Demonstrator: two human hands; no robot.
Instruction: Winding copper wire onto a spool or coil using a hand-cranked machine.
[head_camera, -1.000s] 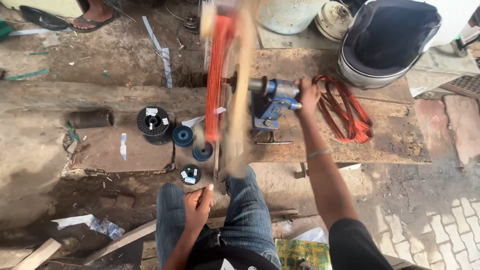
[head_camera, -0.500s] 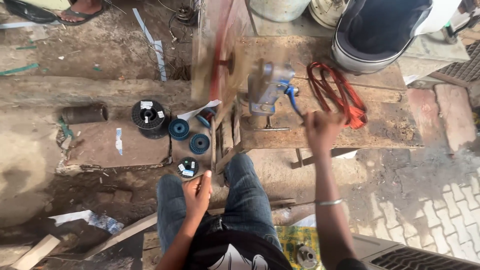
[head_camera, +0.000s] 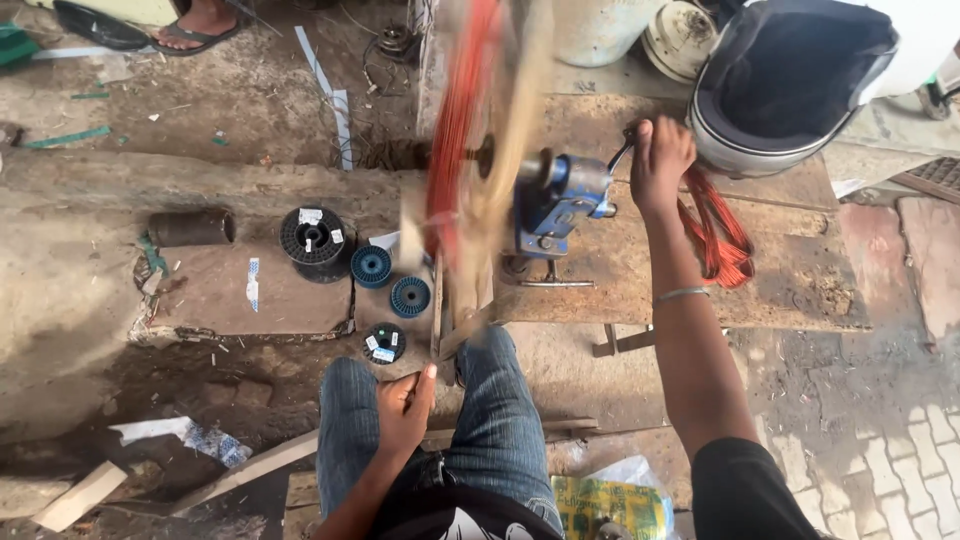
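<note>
The right hand (head_camera: 660, 160) is stretched forward with the arm nearly straight, and its fingers are closed around the crank handle (head_camera: 622, 150) of the blue winding machine (head_camera: 556, 205), which is bolted to the wooden counter (head_camera: 780, 290). A thin bangle is worn on that wrist. The left hand (head_camera: 405, 405) is bent back close to the body and rests on the left knee; its fingers are loosely pinched, and whether a wire is held between them cannot be told. Just left of the winding machine, a blurred wooden frame wound with red-orange wire (head_camera: 455, 140) is seen. Further left of the machine lie a large black spool (head_camera: 312, 240) bearing small white labels, two blue spools (head_camera: 372, 266), and a smaller black spool (head_camera: 384, 342) with white and blue stickers. Right of the machine, a loose coil of red wire (head_camera: 722, 240) lies on the counter, with a dark helmet (head_camera: 790, 75) beyond it. A yellow and green printed packet (head_camera: 605, 505) lies near the right knee.
</note>
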